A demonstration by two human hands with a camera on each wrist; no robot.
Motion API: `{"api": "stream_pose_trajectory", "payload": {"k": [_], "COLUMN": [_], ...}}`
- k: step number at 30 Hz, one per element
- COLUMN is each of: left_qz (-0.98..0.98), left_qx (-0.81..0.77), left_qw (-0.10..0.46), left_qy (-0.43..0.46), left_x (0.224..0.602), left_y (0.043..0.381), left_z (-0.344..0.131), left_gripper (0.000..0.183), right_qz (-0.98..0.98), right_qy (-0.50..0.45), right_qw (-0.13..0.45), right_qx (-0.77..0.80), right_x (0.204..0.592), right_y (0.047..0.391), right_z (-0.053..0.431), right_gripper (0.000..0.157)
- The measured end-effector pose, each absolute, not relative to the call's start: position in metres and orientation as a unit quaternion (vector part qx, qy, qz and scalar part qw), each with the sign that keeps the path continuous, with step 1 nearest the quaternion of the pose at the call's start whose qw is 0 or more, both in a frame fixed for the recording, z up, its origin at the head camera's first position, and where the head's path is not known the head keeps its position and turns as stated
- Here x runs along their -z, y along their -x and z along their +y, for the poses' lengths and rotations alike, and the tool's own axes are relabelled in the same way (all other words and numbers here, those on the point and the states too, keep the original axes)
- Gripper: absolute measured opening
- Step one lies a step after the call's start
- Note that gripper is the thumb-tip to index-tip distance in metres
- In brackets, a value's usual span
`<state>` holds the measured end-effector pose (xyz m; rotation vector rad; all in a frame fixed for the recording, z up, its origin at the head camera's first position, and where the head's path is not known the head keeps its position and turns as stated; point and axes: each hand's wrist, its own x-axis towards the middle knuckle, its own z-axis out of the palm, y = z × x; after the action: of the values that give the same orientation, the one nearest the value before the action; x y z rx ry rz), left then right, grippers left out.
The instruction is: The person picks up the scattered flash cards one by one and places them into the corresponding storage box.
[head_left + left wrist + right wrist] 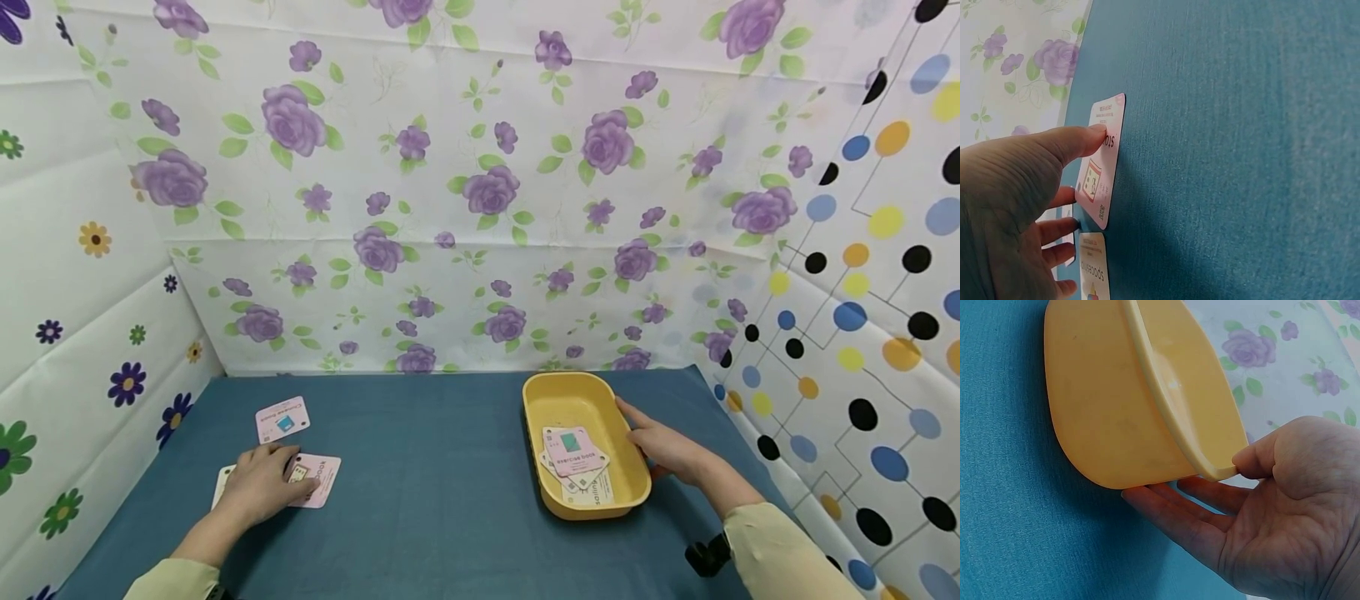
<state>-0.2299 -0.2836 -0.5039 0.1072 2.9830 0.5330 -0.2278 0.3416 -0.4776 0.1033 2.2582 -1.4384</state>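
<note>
At the left, my left hand (258, 486) pinches a pink picture card (324, 479), its thumb on the printed face and its fingers along the other side. In the left wrist view this card (1092, 181) shows part of a word starting "sto". Beside it lies a cream card (1093, 269) reading "spaceship", mostly covered by the hand in the head view. A pink "Chinese book" card (282, 419) lies just behind the hand. My right hand (670, 448) grips the right side of a yellow plastic basin (558, 400), thumb at the rim, fingers against the outside wall.
Inside the basin lie several overlapping cards, with a pink "exercise book" card (572, 451) on top and a "sailing" card (592, 493) below. A blue cloth (420, 483) covers the table. Patterned sheets (450, 208) hang behind and at both sides.
</note>
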Motion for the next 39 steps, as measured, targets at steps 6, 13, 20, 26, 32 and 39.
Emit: {"api": "stream_pose_trajectory", "payload": {"k": [6, 13, 20, 26, 32, 39], "left_qz": [0.981, 0.979, 0.975, 0.968, 0.958, 0.948], "left_qx": [-0.186, -0.199, -0.219, -0.248, -0.283, -0.311], "left_qw": [0.043, 0.033, 0.014, 0.027, 0.051, 0.063], "left_qy": [-0.035, -0.033, -0.012, 0.010, 0.011, 0.010], "left_x": [0.505, 0.501, 0.497, 0.487, 0.484, 0.482], "left_y": [0.230, 0.231, 0.232, 0.230, 0.230, 0.231], "left_z": [-0.285, -0.285, -0.284, -0.284, -0.285, -0.285], "left_gripper": [0.084, 0.072, 0.048, 0.036, 0.033, 0.032], "right_qz": [0.819, 0.820, 0.820, 0.820, 0.821, 0.821], "right_qy": [-0.038, -0.040, -0.044, -0.038, -0.038, -0.035], "right_qw": [0.230, 0.231, 0.228, 0.230, 0.230, 0.229], "right_qx": [0.525, 0.522, 0.523, 0.522, 0.521, 0.522], "right_x": [0.478, 0.480, 0.481, 0.480, 0.479, 0.479], "right_y": [0.228, 0.230, 0.230, 0.230, 0.229, 0.229], "right_z": [0.342, 0.343, 0.343, 0.343, 0.342, 0.342], "right_gripper": [0.074, 0.074, 0.074, 0.073, 0.073, 0.073]}}
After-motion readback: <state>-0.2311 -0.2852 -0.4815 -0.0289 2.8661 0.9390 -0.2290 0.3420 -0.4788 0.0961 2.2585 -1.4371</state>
